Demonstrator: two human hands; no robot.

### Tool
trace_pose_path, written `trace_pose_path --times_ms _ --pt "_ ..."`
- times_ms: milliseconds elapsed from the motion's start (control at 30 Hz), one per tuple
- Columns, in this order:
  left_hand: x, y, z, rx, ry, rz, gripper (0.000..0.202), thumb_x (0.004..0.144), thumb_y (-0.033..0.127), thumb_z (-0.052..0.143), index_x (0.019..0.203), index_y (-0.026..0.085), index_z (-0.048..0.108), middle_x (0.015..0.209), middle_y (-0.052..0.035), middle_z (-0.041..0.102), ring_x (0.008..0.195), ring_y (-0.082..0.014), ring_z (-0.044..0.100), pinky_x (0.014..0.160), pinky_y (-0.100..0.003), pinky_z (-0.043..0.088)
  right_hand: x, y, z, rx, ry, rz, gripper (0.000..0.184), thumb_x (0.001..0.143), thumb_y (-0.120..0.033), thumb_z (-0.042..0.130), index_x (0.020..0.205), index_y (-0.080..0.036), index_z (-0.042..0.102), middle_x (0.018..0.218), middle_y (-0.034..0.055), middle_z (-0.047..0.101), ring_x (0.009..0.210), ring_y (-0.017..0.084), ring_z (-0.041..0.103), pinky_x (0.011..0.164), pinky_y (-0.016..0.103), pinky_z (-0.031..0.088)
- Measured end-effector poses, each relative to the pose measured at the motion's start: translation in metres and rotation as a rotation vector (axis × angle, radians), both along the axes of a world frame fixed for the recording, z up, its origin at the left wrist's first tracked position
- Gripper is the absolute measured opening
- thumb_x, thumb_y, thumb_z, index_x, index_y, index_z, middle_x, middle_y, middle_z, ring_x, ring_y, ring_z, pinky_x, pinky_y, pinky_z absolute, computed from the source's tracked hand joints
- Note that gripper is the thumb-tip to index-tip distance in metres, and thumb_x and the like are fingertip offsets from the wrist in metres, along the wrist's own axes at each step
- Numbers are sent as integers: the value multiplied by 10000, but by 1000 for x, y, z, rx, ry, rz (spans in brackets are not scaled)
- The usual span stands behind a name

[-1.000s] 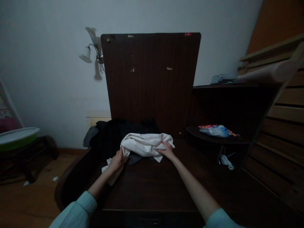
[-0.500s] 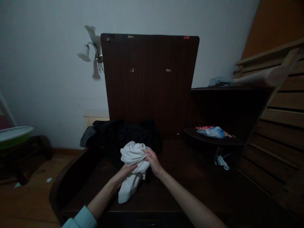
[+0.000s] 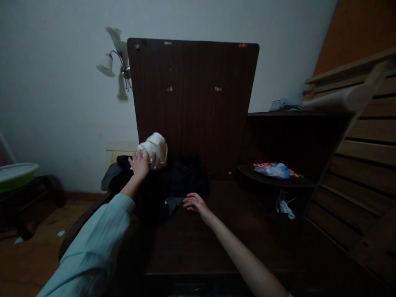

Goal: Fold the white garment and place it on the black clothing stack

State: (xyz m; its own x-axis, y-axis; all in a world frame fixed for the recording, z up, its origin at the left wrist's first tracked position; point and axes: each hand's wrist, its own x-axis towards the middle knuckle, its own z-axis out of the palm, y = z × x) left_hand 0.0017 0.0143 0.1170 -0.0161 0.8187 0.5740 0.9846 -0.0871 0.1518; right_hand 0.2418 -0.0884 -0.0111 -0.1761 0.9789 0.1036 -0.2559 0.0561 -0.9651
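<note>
A bunched white cloth (image 3: 158, 151) is in my left hand (image 3: 140, 166), raised over the left part of a dark clothes pile (image 3: 185, 177). The cloth is crumpled and slightly blurred, so its exact kind does not show. My right hand (image 3: 196, 204) holds nothing; its fingers are stretched out and slightly apart, close to a grey piece of fabric (image 3: 175, 204) at the pile's front edge. The pile lies on a dark wooden desk top (image 3: 198, 247), against an upright dark panel (image 3: 194, 107).
A corner shelf (image 3: 275, 181) on the right bears a plastic bag (image 3: 275, 170). Wooden slats (image 3: 361, 161) lean along the right side. At far left, a green basin (image 3: 17, 181) rests on a low dark stand. A wall lamp (image 3: 107, 65) hangs left of the panel.
My left hand has carried the white cloth up and leftward over the pile. My right hand has let go of it and opened. Grey fabric now shows at the pile's front.
</note>
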Motion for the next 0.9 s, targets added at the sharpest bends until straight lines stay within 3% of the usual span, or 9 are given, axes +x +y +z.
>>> trace_pose_path --times_ms 100,233,367,467,567,667,733,800,900 --pt "6 11 -16 -176 164 -92 413 767 115 453 1145 257 540 1383 -68 323 1264 -324 232 965 -521 232 10 18 -33 -71 -73 -55 264 556 -344 632 734 -203 495 630 -37 606 554 115 583 553 248 434" --pt "16 20 -39 -288 233 -191 441 712 120 507 1114 290 570 1371 -34 360 1260 -302 252 975 -476 239 16 27 -47 -61 -76 -69 246 533 -343 630 687 -183 523 571 -32 605 514 102 565 513 223 407" --pt "18 20 -41 -229 138 -202 294 763 224 451 976 232 654 1324 -35 432 1232 -294 304 989 -448 238 15 24 -42 -85 -32 -85 234 508 -328 625 660 -182 524 544 -33 600 484 94 549 478 205 383" --pt "21 14 -35 -88 67 -189 316 804 245 377 913 184 668 1227 -53 524 1164 -261 388 984 -408 262 15 20 -39 -95 8 -118 219 516 -311 612 679 -186 534 580 -25 613 497 96 554 473 201 380" --pt "32 2 -30 55 31 -158 293 800 241 391 886 152 656 1140 -84 567 1127 -258 407 972 -390 281 23 20 -39 -112 76 -216 217 533 -300 594 716 -198 537 648 -9 635 536 111 575 492 213 402" --pt "51 -20 -33 123 57 -175 244 769 207 438 902 126 625 1197 -126 505 1177 -285 343 990 -407 257 43 20 -40 -111 65 -374 219 563 -315 565 751 -210 524 720 25 654 593 151 603 546 263 445" --pt "67 -42 -44 85 72 -276 260 764 172 431 966 129 589 1215 -129 481 1174 -274 355 983 -399 275 60 16 -39 -60 -63 -511 238 623 -343 506 819 -211 528 786 55 660 656 185 618 619 322 470" --pt "82 -67 -64 -147 122 -512 255 782 178 410 976 174 575 1061 -82 569 1025 -218 494 902 -334 373 75 5 -36 84 -328 -617 304 684 -340 437 937 -205 538 888 81 657 779 214 617 743 387 458" --pt "100 -102 -108 -457 203 -755 230 810 261 407 938 212 591 934 -47 601 870 -189 571 790 -295 444 90 -22 -34 412 -863 -545 412 749 -299 397 1135 -210 509 1123 86 592 1067 230 507 967 437 307"
